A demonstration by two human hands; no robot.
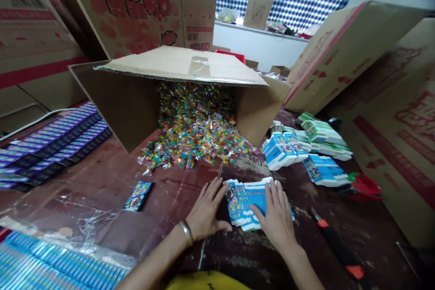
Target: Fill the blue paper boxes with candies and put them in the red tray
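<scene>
A fanned stack of flat, unfolded blue candy boxes (246, 206) lies on the table in front of me. My right hand (277, 215) rests on its right part, fingers stretched out and thumb apart. At the stack's left edge is my left hand (208, 210), a metal bangle on the wrist; its fingers are extended and the thumb stands away from them. Further left, one small, made-up candy box (138, 195) lies by itself. Beyond my hands, small clear packets of colourful candy (204, 140) spill out of a cardboard carton (190, 65) on its side.
Stacked flat blue boxes (285, 148) and green boxes (326, 133) lie at the right, near a red object (367, 186). A black-and-orange utility knife (336, 242) points its blade away from me. Rows of purple boxes (57, 140) and blue boxes (57, 265) fill the left.
</scene>
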